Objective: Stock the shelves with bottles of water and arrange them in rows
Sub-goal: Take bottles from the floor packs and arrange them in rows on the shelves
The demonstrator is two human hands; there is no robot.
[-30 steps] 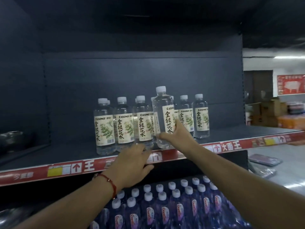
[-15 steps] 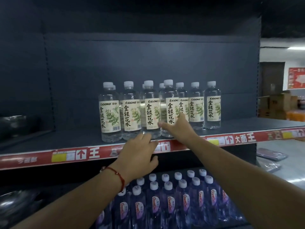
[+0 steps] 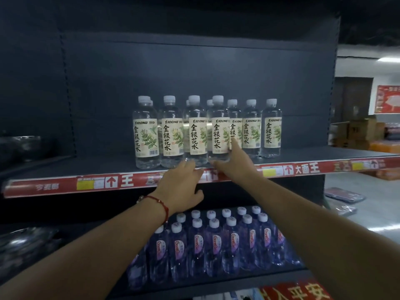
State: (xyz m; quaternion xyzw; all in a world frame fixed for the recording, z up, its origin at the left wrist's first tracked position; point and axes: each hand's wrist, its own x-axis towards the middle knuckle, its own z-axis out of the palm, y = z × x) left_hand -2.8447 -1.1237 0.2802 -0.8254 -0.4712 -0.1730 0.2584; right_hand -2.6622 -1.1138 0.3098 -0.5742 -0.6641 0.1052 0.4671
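Beyond the hands, clear bottles [image 3: 218, 131] are wearing cream, green-leafed labels; the shelf [image 3: 91, 169] edge is showing red; lower bottles [image 3: 214, 245] are glowing purple.

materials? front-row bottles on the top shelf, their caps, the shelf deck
Front-row bottles: clear glossy plastic by the look; contents and rear bottles show through. Labels: cream, matte, paper or film, can't tell.
Caps: white opaque plastic, likely ribbed.
Shelf deck: dark matte, probably painted metal; slotted uprights behind suggest steel racking.
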